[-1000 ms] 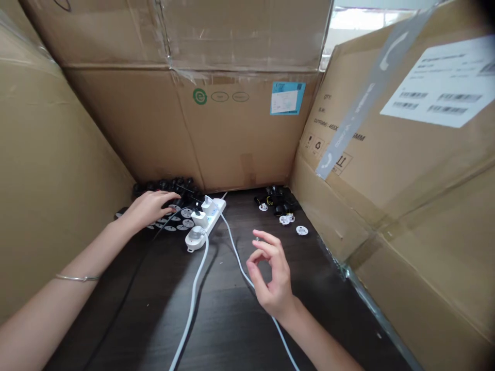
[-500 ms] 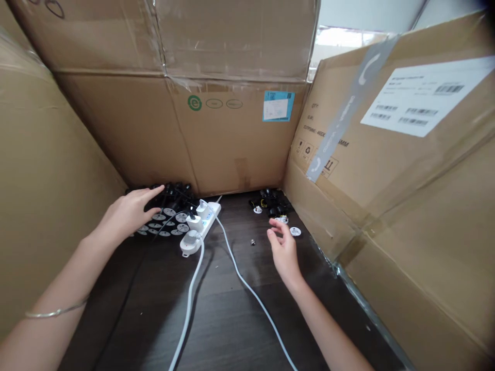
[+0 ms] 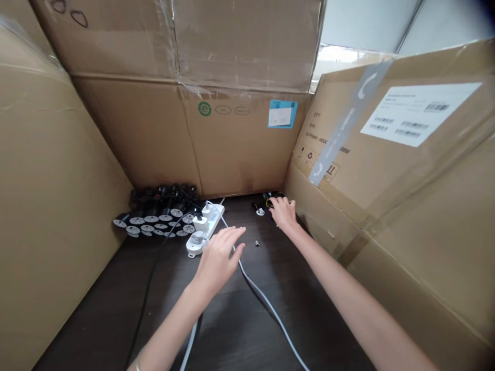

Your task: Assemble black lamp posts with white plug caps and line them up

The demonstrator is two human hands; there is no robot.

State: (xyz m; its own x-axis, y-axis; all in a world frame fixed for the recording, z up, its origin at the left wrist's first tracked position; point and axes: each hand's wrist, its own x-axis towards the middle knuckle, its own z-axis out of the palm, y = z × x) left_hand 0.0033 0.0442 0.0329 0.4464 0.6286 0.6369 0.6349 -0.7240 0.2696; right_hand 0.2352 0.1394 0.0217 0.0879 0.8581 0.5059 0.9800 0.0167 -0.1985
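Note:
My right hand [image 3: 284, 214] reaches down over a small heap of black parts [image 3: 266, 196] with a loop of yellow wire [image 3: 269, 203]. Its fingers are bent and apart, and their tips partly hide the heap. Just left of it lies a part with a white round end [image 3: 260, 212]. My left hand [image 3: 220, 252] hovers with fingers stretched out and nothing in it. It is in front of a white power strip [image 3: 216, 221] and the white cable [image 3: 266, 304]. A tiny metallic piece [image 3: 257, 243] rests on the dark surface between my hands.
Black cylindrical parts with white round ends [image 3: 147, 228] are stacked at the left. Plugs and adapters [image 3: 200, 223] sit in the power strip, and a black cable [image 3: 149, 288] runs forward. Large cardboard boxes [image 3: 240, 149] wall in the back and both sides.
My left hand has moved right, from the stacked black parts to in front of the power strip. My right hand has reached farther forward onto the small heap. The view has shifted slightly.

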